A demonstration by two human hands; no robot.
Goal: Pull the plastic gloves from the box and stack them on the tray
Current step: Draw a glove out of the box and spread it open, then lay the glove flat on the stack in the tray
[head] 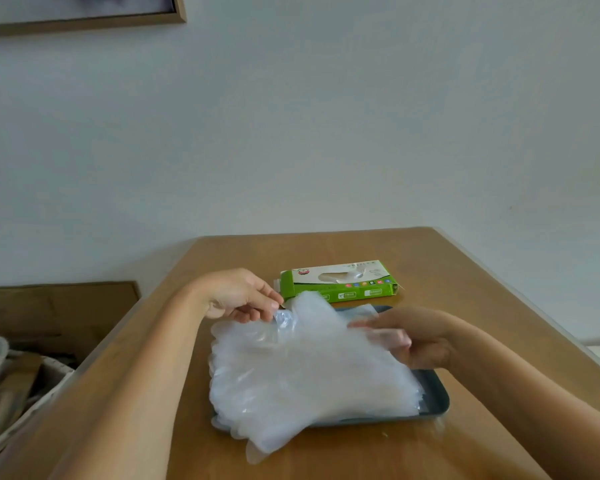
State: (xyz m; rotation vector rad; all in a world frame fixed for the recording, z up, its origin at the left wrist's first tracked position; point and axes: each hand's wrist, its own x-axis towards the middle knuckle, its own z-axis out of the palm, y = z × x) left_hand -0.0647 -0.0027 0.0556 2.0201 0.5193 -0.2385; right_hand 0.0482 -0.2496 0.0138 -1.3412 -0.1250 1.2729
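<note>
A thick stack of clear plastic gloves [302,372] lies on a dark grey tray [435,396] and spills over its near left edge. My left hand [243,296] pinches the top glove at the stack's far left corner. My right hand [413,336] grips the same glove at its right side, fingers curled round the plastic. The green and white glove box [340,282] lies flat just behind the tray, its top opening facing up.
The tray sits on a wooden table [465,271] against a pale wall. To the left, below the table edge, stand a cardboard box [59,317] and a bin with clutter [11,386]. A framed picture [84,12] hangs at the top left.
</note>
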